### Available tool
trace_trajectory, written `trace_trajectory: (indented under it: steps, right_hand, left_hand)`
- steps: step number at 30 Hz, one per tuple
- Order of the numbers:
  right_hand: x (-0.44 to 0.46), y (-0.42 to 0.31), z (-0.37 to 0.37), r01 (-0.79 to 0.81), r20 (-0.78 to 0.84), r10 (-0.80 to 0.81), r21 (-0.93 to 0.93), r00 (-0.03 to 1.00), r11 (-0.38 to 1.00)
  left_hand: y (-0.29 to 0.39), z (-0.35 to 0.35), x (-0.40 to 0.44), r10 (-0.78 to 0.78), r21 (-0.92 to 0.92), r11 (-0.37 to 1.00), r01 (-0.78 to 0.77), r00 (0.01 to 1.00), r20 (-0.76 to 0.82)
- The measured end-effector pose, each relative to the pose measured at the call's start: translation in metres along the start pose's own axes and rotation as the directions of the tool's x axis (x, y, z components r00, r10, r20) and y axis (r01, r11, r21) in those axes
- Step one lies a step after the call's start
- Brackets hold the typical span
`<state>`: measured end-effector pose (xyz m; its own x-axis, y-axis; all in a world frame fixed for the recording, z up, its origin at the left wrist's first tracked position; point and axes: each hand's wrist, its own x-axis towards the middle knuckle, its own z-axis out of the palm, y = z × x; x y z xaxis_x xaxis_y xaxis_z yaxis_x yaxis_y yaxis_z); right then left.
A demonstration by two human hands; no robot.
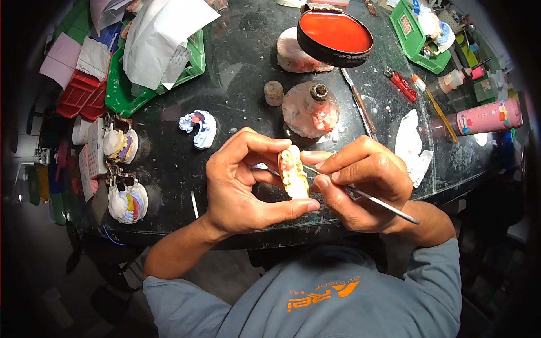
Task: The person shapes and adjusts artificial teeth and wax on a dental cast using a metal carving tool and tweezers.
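My left hand (242,186) is closed round a pale yellow dental cast (293,174) with a row of teeth, gripping it between thumb and fingers above the table's front edge. In my right hand (366,186) a thin metal dental carving tool (389,207) is pinched like a pen. Its tip end is at the cast's right side; whether it touches cannot be made out. Left of my hands lies a white-blue horseshoe-shaped dental model (207,134) with a small red spot. Beyond the cast stands a stained spirit burner (311,110) with a dark metal neck.
A black pan of red wax (336,32) rests at the back, near a round plaster block (293,52). A wooden-handled knife (360,104), red lighter (401,84) and crumpled paper (411,149) lie right. Articulated models (127,198) stand left, below a green tray (125,100).
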<state>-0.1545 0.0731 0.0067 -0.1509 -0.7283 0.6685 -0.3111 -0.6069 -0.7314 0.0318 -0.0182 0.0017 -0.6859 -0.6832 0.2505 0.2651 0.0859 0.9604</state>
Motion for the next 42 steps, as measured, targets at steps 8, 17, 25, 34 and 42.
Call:
trace_trajectory:
  steps: [8, 17, 25, 34, 42]
  right_hand:
    - [0.000, 0.002, 0.002, -0.076, -0.025, 0.079, 0.094, 0.997, 0.993]
    - [0.002, 0.000, 0.001, -0.080, -0.021, 0.083, 0.119, 0.996, 0.990]
    - [0.004, -0.002, -0.009, -0.084, -0.023, 0.084, 0.011, 0.996, 0.996]
    - [0.037, -0.015, -0.064, 0.084, 0.341, 0.081, -0.442, 0.937, 0.893]
    - [0.024, -0.010, -0.063, 0.173, 0.549, 0.210, -0.564, 0.809, 0.808]
  left_hand:
    - [0.002, -0.004, 0.001, -0.009, 0.099, 0.995, 0.008, 1.000, 0.006]
    - [0.002, -0.004, 0.001, 0.050, 0.240, 0.970, -0.045, 0.999, -0.012]
    - [0.006, -0.005, 0.002, -0.109, 0.118, 0.987, 0.109, 0.994, -0.007]
    - [0.010, -0.024, 0.007, -0.454, -0.418, 0.774, 0.475, 0.877, 0.157]
    - [0.010, -0.031, 0.007, -0.438, -0.580, 0.645, 0.498, 0.863, 0.252]
